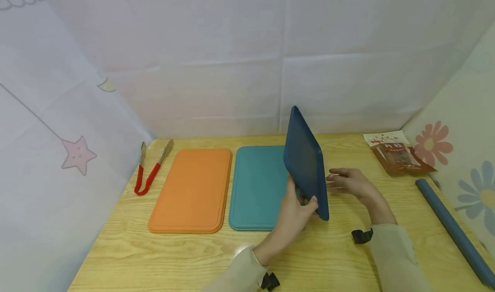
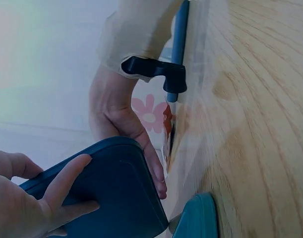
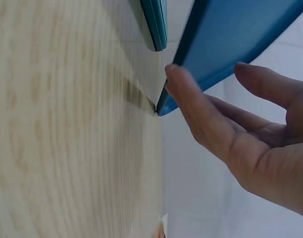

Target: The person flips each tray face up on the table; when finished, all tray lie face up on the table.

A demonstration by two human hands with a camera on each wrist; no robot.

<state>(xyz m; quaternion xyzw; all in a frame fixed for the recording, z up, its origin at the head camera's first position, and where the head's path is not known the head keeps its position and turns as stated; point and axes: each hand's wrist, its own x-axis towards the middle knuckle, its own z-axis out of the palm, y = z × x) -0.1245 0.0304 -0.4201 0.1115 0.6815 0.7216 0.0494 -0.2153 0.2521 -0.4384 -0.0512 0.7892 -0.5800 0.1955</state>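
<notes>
A dark blue shallow tray [image 1: 305, 156] stands tilted on edge, raised over the right part of the teal tray [image 1: 257, 187]. My left hand [image 1: 291, 212] grips its near lower end, thumb on one side, fingers on the other. In the left wrist view those fingers [image 2: 67, 181] lie spread across the tray's flat face. Just to the right, my right hand [image 1: 352, 182] holds nothing, its fingers loosely bent and pointing at the tray. Seen from the right wrist, the fingertips [image 3: 176, 74] are right at the tray's rim and the thumb stands apart.
An orange tray [image 1: 191, 191] lies flat left of the teal one. Beyond it are tongs with red handles [image 1: 152, 178]. A brown and white food packet [image 1: 398, 152] sits at the back right, and a long blue-grey roll [image 1: 452, 227] runs along the table's right edge.
</notes>
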